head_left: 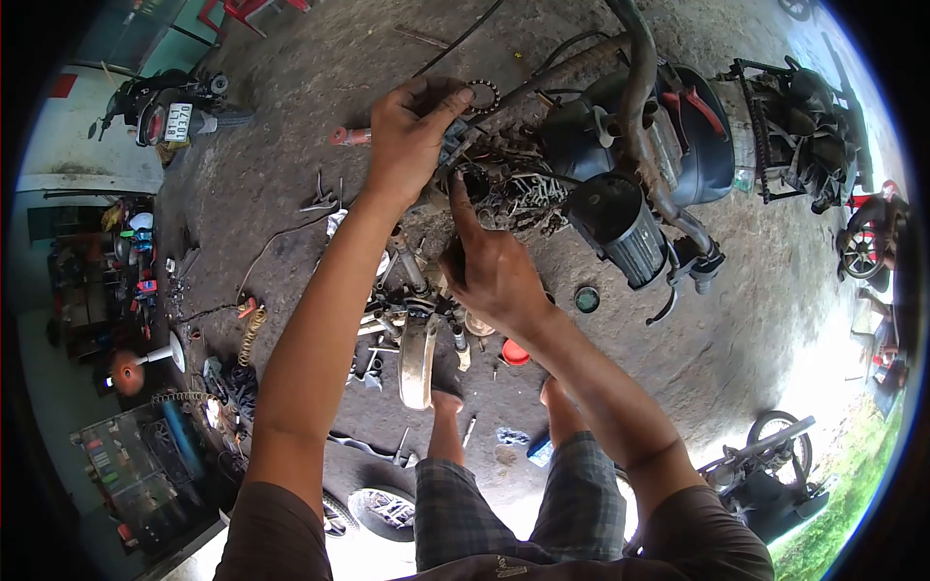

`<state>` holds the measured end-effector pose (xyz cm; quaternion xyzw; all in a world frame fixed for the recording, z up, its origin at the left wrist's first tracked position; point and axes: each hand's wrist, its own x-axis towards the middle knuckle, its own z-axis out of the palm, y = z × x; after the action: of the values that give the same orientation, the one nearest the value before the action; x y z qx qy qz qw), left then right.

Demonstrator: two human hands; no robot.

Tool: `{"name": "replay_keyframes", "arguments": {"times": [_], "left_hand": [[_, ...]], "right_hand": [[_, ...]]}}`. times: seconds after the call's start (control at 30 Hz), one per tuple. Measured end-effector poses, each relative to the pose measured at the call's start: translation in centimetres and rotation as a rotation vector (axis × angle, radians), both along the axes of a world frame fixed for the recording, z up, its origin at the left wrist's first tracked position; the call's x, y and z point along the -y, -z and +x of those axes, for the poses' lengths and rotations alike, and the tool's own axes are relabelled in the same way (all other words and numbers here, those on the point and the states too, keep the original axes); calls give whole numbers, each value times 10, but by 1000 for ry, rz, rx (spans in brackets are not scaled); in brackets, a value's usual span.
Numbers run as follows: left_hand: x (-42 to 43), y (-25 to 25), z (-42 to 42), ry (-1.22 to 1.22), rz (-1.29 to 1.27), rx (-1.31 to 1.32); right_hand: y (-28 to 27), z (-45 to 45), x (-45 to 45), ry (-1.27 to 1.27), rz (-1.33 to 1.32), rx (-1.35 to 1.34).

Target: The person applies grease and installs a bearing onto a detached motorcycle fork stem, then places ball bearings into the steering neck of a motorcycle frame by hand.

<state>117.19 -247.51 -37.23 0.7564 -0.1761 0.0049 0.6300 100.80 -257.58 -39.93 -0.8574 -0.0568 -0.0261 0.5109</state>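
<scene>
My left hand (pixel 418 121) is raised above a partly dismantled motorcycle, its thumb and fingers pinched on a bearing ring (pixel 496 94) with small balls around it. Just below, my right hand (pixel 494 276) has its index finger stretched out, the tip at the dark round opening of a tube (pixel 474 181) on the motorcycle frame. The other fingers of that hand are curled, and I see nothing in them. Bundled wires (pixel 535 192) spread right beside the tube. To the right hang the headlight (pixel 620 228) and the bent handlebar (pixel 635 97).
On the floor between my feet and the frame lie a fender (pixel 418 363), loose metal parts and a red lid (pixel 515 352). A small open tin (pixel 587 299) stands to the right. A fan (pixel 131 372) and a parked motorcycle (pixel 160 116) are at the left.
</scene>
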Motion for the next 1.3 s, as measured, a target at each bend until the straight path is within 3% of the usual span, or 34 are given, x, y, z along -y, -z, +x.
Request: {"name": "replay_keyframes", "arguments": {"times": [0.17, 0.27, 0.33, 0.47, 0.53, 0.57, 0.63, 0.73, 1.17, 1.3], "left_hand": [[0, -1, 0, -5, 22, 10], [-1, 1, 0, 15, 6, 32], [-2, -2, -1, 56, 22, 43], [-11, -31, -2, 188, 97, 15], [-19, -50, -1, 390, 612, 314], [-19, -55, -2, 391, 613, 313], [-19, -62, -3, 506, 868, 582], [-12, -61, -9, 549, 983, 578], [-14, -51, -13, 554, 962, 610], [-23, -52, -15, 550, 926, 609]], "right_hand": [[6, -5, 17, 36, 77, 128], [9, -9, 21, 90, -21, 89], [8, -14, 18, 51, -301, 55], [23, -30, 23, 61, -135, 144], [28, -36, 27, 176, 37, 106], [27, -38, 29, 177, 37, 104], [25, -42, 33, 283, 205, -3], [31, -50, 35, 344, 224, 9], [16, -42, 20, 404, 203, -44], [20, -28, 19, 297, 55, 79]]}}
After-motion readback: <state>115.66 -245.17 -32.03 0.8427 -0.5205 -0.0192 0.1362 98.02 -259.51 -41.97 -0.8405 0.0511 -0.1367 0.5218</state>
